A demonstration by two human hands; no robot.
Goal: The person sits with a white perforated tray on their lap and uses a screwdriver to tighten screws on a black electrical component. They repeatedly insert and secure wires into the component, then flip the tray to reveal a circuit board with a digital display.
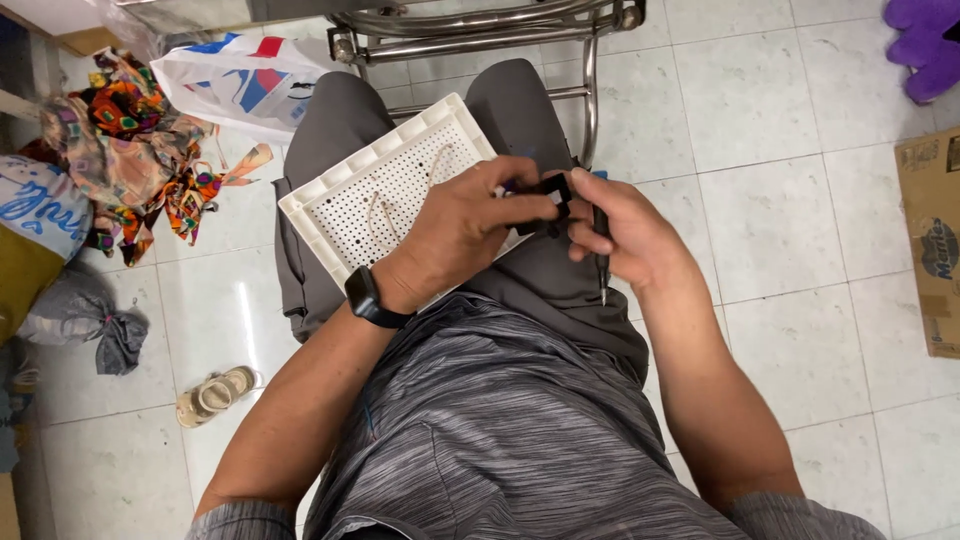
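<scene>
White perforated tray point(375, 190) sat tilted on the person's lap, far corner near the metal chair frame point(480, 30), near edge under the left wrist. Floor tiles point(780, 200) to the right were open out to the cardboard box point(935, 250); the left side was crowded: fabric pile point(140, 150), plastic bag point(240, 75), sandal point(215, 392).

Left hand point(470, 225) lay over the tray's right edge, fingers point(520, 205) curled and pinched on a small black part point(555, 190). Right hand point(625, 235) met it from the other side, fingertips touching the same part, fingers closed round a thin dark pen-like tool point(603, 265) pointing down past the palm. The part sat between both hands, just off the tray's right corner, above the thigh. A black smartwatch point(370, 298) was on the left wrist.
</scene>
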